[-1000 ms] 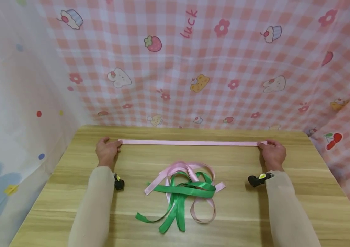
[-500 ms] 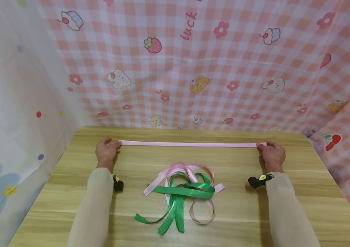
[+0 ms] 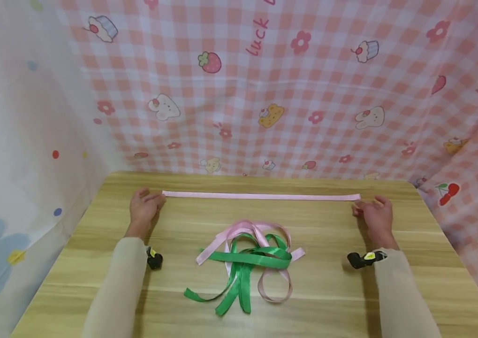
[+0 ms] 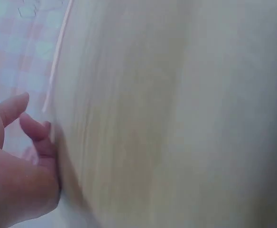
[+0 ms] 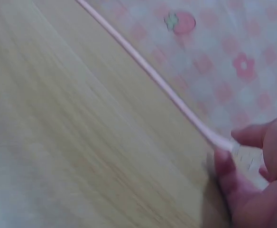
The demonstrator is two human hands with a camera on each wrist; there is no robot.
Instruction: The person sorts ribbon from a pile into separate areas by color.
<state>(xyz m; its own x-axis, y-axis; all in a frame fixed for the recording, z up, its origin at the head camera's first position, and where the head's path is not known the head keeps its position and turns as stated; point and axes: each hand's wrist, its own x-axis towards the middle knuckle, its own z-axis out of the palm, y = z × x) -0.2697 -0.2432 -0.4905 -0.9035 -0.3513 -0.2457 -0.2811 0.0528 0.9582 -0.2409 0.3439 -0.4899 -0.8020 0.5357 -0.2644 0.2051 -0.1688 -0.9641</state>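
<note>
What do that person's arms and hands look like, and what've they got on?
The left sleeve and right sleeve are long and cream-coloured. Poking out by each wrist is a little black gadget, left gadget and right gadget, each with a yellow patch. The left grip and right grip wear no gloves.

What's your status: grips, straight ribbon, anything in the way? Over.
Left grip, right grip: at opposite ribbon ends, pinching nothing. Straight ribbon: lying across table. Ribbon tangle: closer in, not touching it.
</note>
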